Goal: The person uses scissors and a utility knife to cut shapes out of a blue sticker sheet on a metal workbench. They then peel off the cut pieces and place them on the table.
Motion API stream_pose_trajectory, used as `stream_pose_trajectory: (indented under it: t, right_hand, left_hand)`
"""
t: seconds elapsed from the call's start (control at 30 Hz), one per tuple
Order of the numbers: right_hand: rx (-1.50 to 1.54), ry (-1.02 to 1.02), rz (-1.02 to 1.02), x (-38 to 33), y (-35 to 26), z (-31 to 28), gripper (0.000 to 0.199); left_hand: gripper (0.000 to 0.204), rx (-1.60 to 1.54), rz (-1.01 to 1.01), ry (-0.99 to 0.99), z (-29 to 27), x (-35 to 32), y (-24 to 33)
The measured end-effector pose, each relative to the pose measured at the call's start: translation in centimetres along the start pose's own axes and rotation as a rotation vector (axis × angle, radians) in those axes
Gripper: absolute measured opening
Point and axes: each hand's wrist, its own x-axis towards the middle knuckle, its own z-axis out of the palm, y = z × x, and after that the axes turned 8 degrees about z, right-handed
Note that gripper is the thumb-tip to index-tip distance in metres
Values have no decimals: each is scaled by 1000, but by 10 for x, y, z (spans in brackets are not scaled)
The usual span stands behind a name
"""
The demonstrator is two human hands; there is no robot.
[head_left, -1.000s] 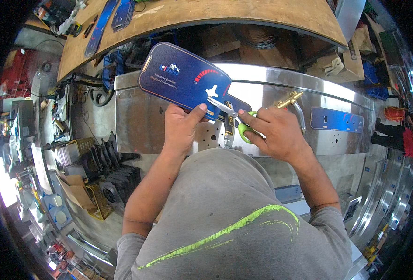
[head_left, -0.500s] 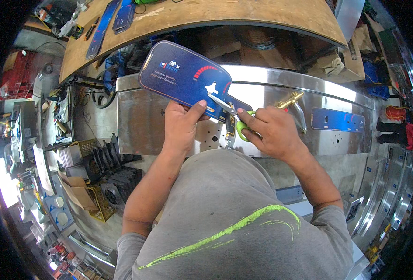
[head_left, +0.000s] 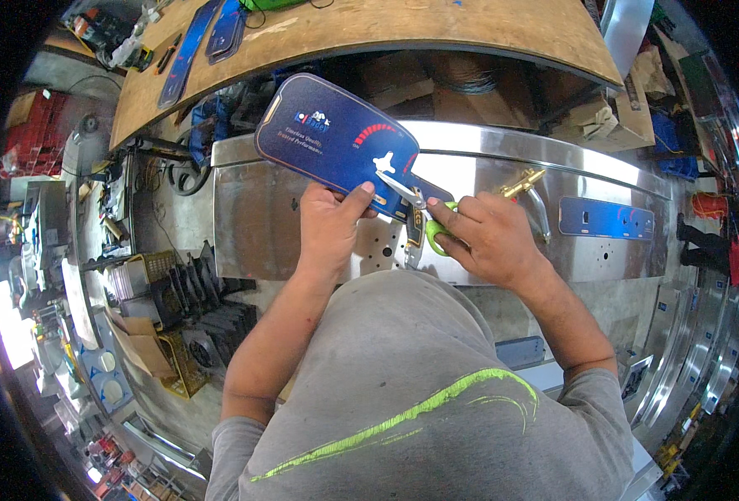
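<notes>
My left hand [head_left: 329, 230] pinches the lower edge of a dark blue printed panel [head_left: 319, 159], thumb on top, fingers underneath. The panel has rounded corners, a red dial-like arc and a white, irregular cutout at its right part. In my right hand [head_left: 499, 238] is a pair of scissors [head_left: 401, 189] with green handles, fingers wrapped around the grips. The blade tips lie at the panel beside the cutout; whether they cut into it I cannot tell. Below the blades a black tool with yellow lettering [head_left: 416, 232] partly shows, its kind unclear.
Under my hands stretches a shiny steel sheet-metal piece [head_left: 252, 225] with holes. On it, to the right, rest a brass valve fitting [head_left: 524, 184] and another blue panel [head_left: 607, 217]. A wooden table [head_left: 369, 37] stands beyond, bearing more blue strips [head_left: 187, 54].
The panel and both hands keep nearly the same place. The scissors' tips have shifted slightly at the cutout, and the whole view has moved a little.
</notes>
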Motion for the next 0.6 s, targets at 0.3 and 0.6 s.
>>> stream_pose_trajectory:
  t: [0.3,0.6]
  right_hand:
    - [35,22,17,2,1,2,43]
    - [41,0,29,2,1,4,44]
  left_hand:
    - [17,123,30,-9,1,3,-1]
    - [18,117,55,-21,0,3,1]
